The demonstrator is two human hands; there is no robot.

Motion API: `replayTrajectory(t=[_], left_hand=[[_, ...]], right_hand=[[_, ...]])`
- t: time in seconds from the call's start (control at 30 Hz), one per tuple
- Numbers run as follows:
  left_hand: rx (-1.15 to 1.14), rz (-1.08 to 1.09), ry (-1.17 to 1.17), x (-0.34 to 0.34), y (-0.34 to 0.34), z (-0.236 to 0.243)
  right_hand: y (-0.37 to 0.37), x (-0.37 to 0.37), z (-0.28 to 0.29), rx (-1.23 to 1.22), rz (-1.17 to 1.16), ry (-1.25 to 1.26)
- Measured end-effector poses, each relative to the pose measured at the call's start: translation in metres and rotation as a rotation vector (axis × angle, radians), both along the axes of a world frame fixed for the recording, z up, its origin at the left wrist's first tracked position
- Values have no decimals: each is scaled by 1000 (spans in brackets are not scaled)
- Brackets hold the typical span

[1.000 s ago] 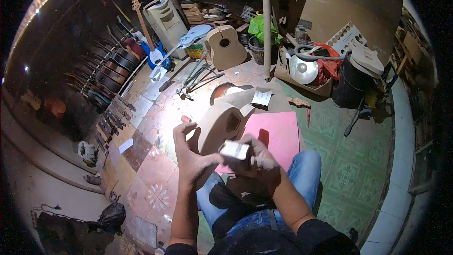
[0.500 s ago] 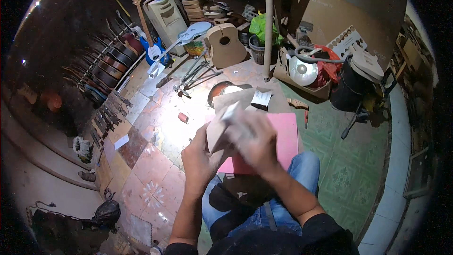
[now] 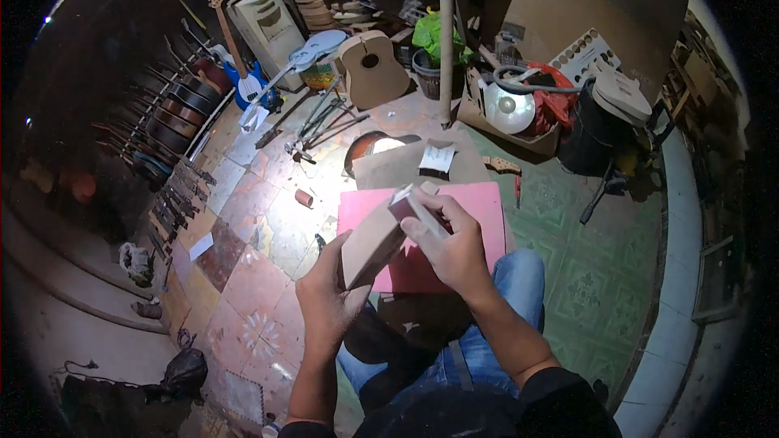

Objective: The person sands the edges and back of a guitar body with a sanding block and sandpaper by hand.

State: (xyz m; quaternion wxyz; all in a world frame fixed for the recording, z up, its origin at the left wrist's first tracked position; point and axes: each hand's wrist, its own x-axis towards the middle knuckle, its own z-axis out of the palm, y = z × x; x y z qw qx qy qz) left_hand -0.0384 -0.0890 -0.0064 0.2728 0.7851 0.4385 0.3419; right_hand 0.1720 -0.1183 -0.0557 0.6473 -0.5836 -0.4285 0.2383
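Observation:
My left hand is closed around the lower end of a pale, flat-faced piece of wood, tilted up toward the right. In my right hand is a sanding block with a reddish-brown face and pale, dusty edges. The block is at the upper end of the wood; whether its face touches the wood I cannot tell. Below both hands a pink board lies over my lap.
Past the pink board are a brown sheet with a white paper and a sunburst guitar body. A guitar headstock and a red-handled tool lie to the right. Guitars stand in a rack at left.
My right hand, blurred before, now shows sharply, with the block's reddish-brown face in view. The wood has turned in my left hand, and the whole view has shifted slightly.

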Motion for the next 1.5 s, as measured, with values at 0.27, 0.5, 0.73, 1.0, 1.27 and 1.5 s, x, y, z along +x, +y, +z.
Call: replayTrajectory(t=[0.27,0.5,0.73,1.0,1.27,1.5], left_hand=[[-24,3,-102,-18,-1,-12],[-57,102,-81,-29,-4,-16],[-29,95,-63,-31,-2,-14],[-66,87,-117,-29,13,-11],[39,108,-68,-22,19,-7],[36,87,-65,-15,15,-3]], right_hand=[[34,22,-111,-28,-134,-96],[43,18,-110,59,-172,-547],[30,13,-116,-31,-196,-598],[45,11,-125,18,-240,-510],[53,0,-132,68,-278,-418],[54,-6,-115,-142,-340,-186]])
